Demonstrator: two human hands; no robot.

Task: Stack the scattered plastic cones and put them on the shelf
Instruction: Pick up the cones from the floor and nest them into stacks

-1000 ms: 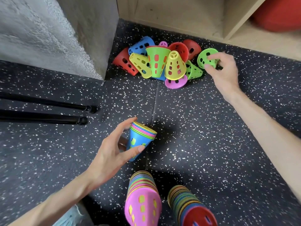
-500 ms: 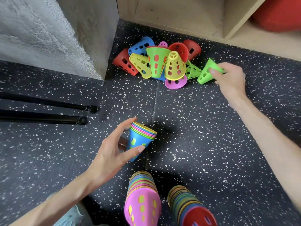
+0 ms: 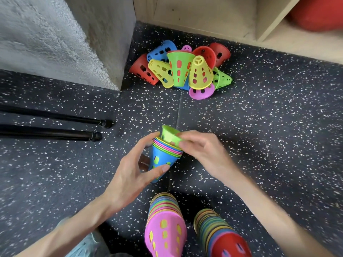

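Note:
My left hand (image 3: 133, 175) grips a small stack of cones (image 3: 162, 160), blue on the outside, with its open end tilted up. My right hand (image 3: 202, 153) holds a green cone (image 3: 169, 135) partly inside the top of that stack. A pile of loose cones (image 3: 182, 68) in red, blue, yellow, green and pink lies on the floor farther ahead. Two long finished stacks lie near me: one pink-ended (image 3: 165, 227), one red-ended (image 3: 222, 236). The wooden shelf (image 3: 209, 17) stands beyond the pile.
A grey concrete pillar (image 3: 74, 34) rises at the left. Two black tripod legs (image 3: 55, 125) lie across the speckled rubber floor (image 3: 278, 127) on the left. A red object (image 3: 319, 13) sits in the shelf's right compartment.
My right hand picked a green cone off the right edge of the pile and carried it back to the stack in my left hand. The left hand stayed in place.

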